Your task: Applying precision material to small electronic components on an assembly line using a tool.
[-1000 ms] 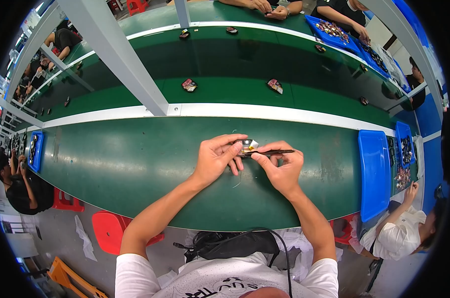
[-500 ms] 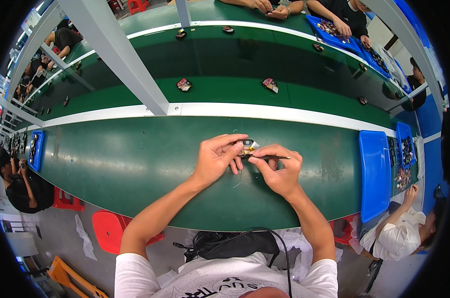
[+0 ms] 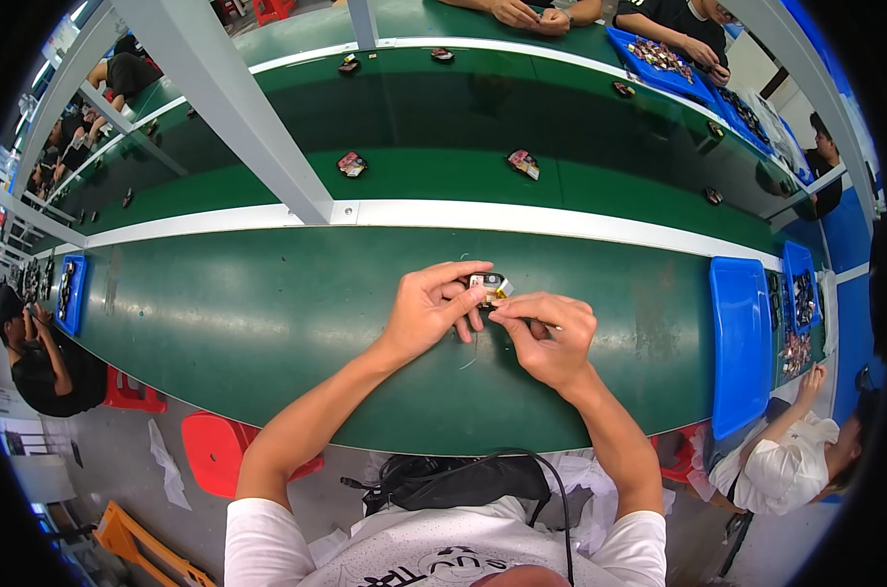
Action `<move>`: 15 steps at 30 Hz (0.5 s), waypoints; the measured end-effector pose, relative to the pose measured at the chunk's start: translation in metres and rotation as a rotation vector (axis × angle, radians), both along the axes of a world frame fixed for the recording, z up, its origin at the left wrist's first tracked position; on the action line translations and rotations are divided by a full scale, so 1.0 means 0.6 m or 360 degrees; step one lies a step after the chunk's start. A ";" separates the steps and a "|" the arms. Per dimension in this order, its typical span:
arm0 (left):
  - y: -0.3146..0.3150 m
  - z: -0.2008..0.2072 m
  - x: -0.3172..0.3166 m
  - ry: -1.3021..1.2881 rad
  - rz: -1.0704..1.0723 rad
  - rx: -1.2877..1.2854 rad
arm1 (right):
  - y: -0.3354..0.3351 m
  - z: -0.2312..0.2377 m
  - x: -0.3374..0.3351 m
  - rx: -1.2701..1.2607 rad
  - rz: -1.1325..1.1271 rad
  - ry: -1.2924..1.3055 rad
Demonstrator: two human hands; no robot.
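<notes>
My left hand [image 3: 426, 311] grips a small black electronic device [image 3: 489, 281] by its left side, thumb on top and fingers beneath. Its open casing shows light parts, a silvery flap and a yellow strip. At the device's lower right edge, the fingertips of my right hand [image 3: 551, 338] are pinched together. A thin dark tool lies in that hand, mostly hidden now by the fingers. Both hands are just above the green table [image 3: 267, 323].
Beyond a white rail [image 3: 463, 213], a green conveyor belt carries several small devices, one a reddish-black unit [image 3: 523, 164]. A grey post [image 3: 238, 108] rises at left. A blue tray [image 3: 740, 347] stands at right, near a seated co-worker [image 3: 786, 455]. Another blue tray [image 3: 70, 293] lies far left.
The devices on the belt have shifted slightly left. My right hand has turned the thin tool, so its length no longer shows. My left hand keeps its hold on the device.
</notes>
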State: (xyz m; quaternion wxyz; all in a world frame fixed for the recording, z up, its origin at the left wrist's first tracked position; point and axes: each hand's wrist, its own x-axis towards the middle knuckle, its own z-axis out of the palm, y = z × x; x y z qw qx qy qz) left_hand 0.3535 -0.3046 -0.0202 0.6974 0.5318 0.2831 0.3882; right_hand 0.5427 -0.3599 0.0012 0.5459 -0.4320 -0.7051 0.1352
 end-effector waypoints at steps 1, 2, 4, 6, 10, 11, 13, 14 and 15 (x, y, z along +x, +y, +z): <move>-0.001 0.000 0.001 0.0026 0.0011 0.0036 | 0.000 0.000 0.000 0.0035 0.0016 -0.0027; -0.002 0.001 0.001 0.0027 0.0011 0.0035 | 0.001 -0.002 0.000 0.0034 0.0016 -0.0025; -0.003 0.002 0.003 0.0038 0.0052 -0.0001 | 0.004 -0.010 -0.001 0.0184 0.0027 -0.0101; -0.004 -0.002 0.008 0.0059 0.0083 0.0009 | 0.004 -0.015 0.000 0.0194 0.0016 -0.0153; -0.007 -0.005 0.015 0.0160 0.0201 0.0052 | 0.001 -0.020 -0.001 0.0244 -0.0008 -0.0284; -0.006 -0.004 0.017 0.0165 0.0194 0.0055 | 0.000 -0.021 -0.001 0.0246 -0.0016 -0.0280; -0.006 0.001 0.018 0.0224 0.0247 0.0056 | -0.002 -0.021 -0.002 0.0253 -0.0027 -0.0322; -0.007 0.003 0.021 0.0230 0.0240 0.0062 | -0.002 -0.024 -0.002 0.0257 -0.0035 -0.0315; -0.007 0.005 0.025 0.0259 0.0292 0.0063 | -0.001 -0.028 -0.003 0.0291 -0.0041 -0.0325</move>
